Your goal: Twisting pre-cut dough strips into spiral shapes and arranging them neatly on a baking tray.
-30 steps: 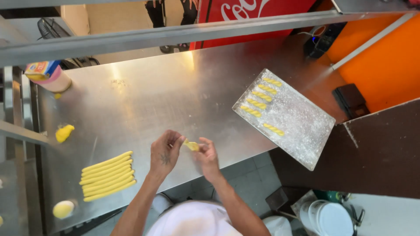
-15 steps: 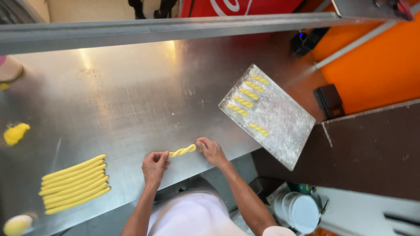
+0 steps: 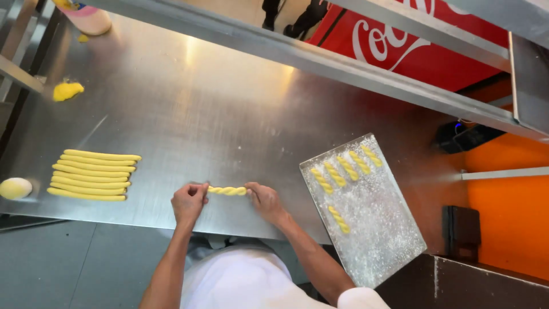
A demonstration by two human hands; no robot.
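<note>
Stainless steel fills most of the view: a long counter [image 3: 240,114] under a metal shelf rail. Near its front edge, the left hand [image 3: 189,201] and the right hand [image 3: 263,200] each pinch one end of a short yellow twisted dough rope [image 3: 227,190], fingers closed on the tips so it stretches just above the steel between them. To the right, partly overhanging the edge, a floured tray [image 3: 372,240] already carries five finished twists [image 3: 342,171]. Well to the left, a row of plain dough strips [image 3: 91,174] lies untwisted, with a dough ball [image 3: 15,187] beside it and a yellow dough scrap [image 3: 67,90] farther back. By my reckoning, roughly half the batch remains.
</note>
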